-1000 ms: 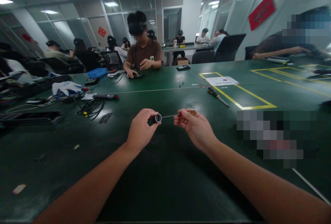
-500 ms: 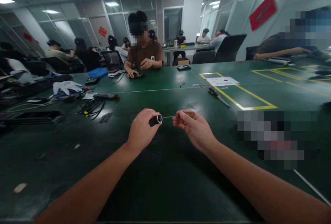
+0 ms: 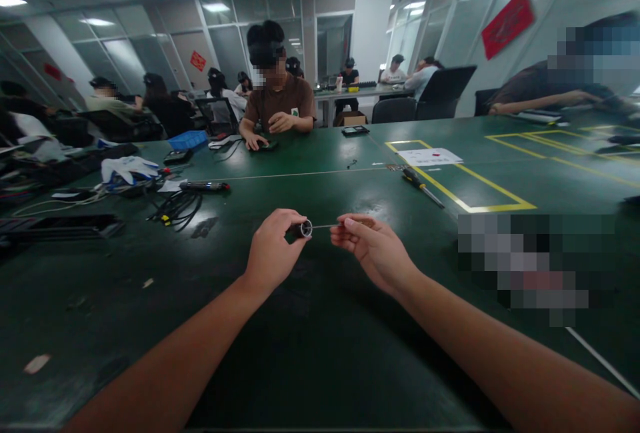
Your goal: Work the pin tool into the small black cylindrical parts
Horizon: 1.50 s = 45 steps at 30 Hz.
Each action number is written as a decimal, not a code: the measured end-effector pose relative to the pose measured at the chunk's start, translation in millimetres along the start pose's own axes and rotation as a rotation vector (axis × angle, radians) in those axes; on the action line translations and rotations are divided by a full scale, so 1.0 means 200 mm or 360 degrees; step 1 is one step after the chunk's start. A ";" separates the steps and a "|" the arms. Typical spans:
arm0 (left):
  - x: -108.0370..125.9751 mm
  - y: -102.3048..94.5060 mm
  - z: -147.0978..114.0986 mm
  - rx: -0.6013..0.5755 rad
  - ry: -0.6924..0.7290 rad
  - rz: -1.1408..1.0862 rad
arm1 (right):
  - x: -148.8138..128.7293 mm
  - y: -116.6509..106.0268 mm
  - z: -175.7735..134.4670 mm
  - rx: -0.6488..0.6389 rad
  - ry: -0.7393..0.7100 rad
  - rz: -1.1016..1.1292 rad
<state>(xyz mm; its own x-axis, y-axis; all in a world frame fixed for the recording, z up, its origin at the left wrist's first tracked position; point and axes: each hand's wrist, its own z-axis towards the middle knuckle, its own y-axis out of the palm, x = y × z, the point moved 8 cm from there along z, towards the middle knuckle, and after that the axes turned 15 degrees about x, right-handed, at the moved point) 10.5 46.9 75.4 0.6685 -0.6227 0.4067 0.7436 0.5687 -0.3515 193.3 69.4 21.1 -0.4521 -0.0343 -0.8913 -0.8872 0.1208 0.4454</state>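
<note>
My left hand pinches a short black cylinder between thumb and fingers. Its open end, edged by a bright metal ring, faces right. In my right hand is a tool with a thin metal shaft, like a slim screwdriver. The shaft points left and its tip meets the cylinder's ringed end; how deep it sits I cannot tell. Most of the tool's handle is hidden by my fingers. Both hands are held above the green table.
A black-and-yellow screwdriver lies beyond my right hand, near a white sheet. Leftward are black cables, a pen-shaped driver, white gloves and a blue bin. A co-worker sits opposite.
Both hands keep their grip in nearly the same place. My right fingers have shifted slightly on the tool; the cylinder has moved a touch left.
</note>
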 end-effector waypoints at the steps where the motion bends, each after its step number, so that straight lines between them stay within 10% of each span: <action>1: 0.00 0.00 0.00 0.0014 0.0014 -0.0007 | 0.01 0.00 0.00 -0.0011 0.0062 0.0022; 45: -0.05 0.06 -0.01 -0.0222 -0.0068 0.0209 | 0.03 -0.03 0.01 0.0078 0.0035 -0.0088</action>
<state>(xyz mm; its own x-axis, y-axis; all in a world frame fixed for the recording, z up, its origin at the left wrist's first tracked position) 12.7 60.0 65.3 0.7610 -0.5231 0.3839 0.6465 0.5616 -0.5163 195.4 70.4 13.0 -0.4048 -0.0637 -0.9122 -0.9056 0.1662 0.3903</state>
